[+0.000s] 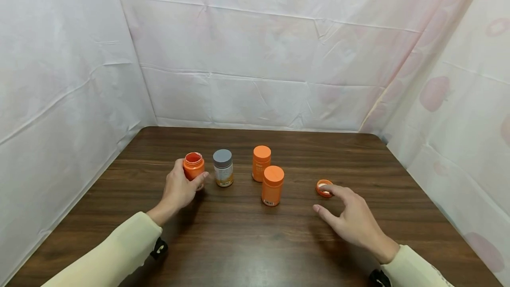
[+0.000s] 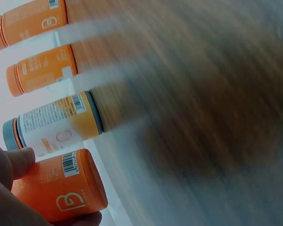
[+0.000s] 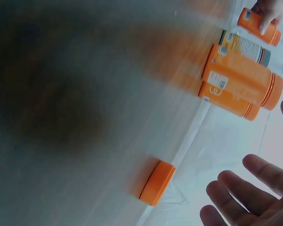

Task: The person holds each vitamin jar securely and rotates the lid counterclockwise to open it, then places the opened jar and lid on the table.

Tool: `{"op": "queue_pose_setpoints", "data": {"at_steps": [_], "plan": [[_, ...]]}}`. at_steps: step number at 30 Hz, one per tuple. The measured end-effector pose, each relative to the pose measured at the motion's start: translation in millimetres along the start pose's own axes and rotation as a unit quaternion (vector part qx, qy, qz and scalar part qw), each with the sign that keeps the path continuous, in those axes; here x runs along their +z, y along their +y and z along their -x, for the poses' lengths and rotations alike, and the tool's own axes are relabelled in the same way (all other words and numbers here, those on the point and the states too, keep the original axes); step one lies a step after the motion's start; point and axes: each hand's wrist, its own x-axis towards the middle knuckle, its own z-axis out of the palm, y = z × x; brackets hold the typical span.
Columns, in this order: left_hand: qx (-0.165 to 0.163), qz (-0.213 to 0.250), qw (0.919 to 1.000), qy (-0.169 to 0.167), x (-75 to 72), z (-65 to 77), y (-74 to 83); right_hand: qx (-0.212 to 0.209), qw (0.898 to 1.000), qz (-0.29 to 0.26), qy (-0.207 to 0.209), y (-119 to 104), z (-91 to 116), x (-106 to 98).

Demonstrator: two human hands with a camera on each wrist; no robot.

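Note:
My left hand [image 1: 179, 189] grips an uncapped orange bottle [image 1: 194, 169], thumb on its near right side and fingers behind. The bottle's mouth faces up, and its base and barcode show in the left wrist view, where the thumb [image 2: 21, 161] lies along its side. Farther right, an orange cap [image 1: 320, 189] lies inside-up on the table, with white showing within. My right hand [image 1: 354, 223] hovers close by, its index finger overlapping the cap in the head view. In the right wrist view the fingers are spread apart from the cap [image 3: 157, 183], holding nothing.
Beside the held bottle stands a grey-capped bottle [image 1: 223, 168] with a white and yellow label. Two capped orange bottles [image 1: 261, 164] [image 1: 272, 186] stand mid-table, one behind the other. White cloth walls [image 1: 255, 56] enclose the brown wooden table [image 1: 239, 242] at the back and sides.

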Motion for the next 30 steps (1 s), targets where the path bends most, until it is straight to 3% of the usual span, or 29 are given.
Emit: {"op": "queue_pose_setpoints", "data": {"at_steps": [15, 30], "plan": [[-0.031, 0.007, 0.9995, 0.004, -1.1, -23.0, -19.8, -0.035, 0.999, -0.002, -0.034, -6.9, 9.9, 3.3], [-0.053, 0.009, 0.9985, 0.005, -3.5, -27.6, -30.8, -0.044, 0.998, -0.006, -0.038, -8.2, 9.9, 3.9]]}}
